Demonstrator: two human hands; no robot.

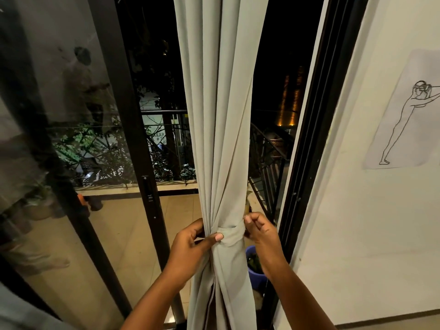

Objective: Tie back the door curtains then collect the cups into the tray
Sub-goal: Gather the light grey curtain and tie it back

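Observation:
A pale grey curtain [221,115] hangs gathered in the open doorway, cinched low down by a tie band [232,235] of the same cloth. My left hand [192,244] grips the bunched folds on the left, its thumb pressed on the band. On the right side of the band, my right hand [260,231] pinches the fabric with curled fingers. No cups or tray are in view.
A black-framed glass sliding door [133,129] stands to the left, the door frame [309,151] and a white wall with a line drawing [404,120] to the right. Beyond lie a tiled balcony, a metal railing [266,167] and a purple plant pot [256,270].

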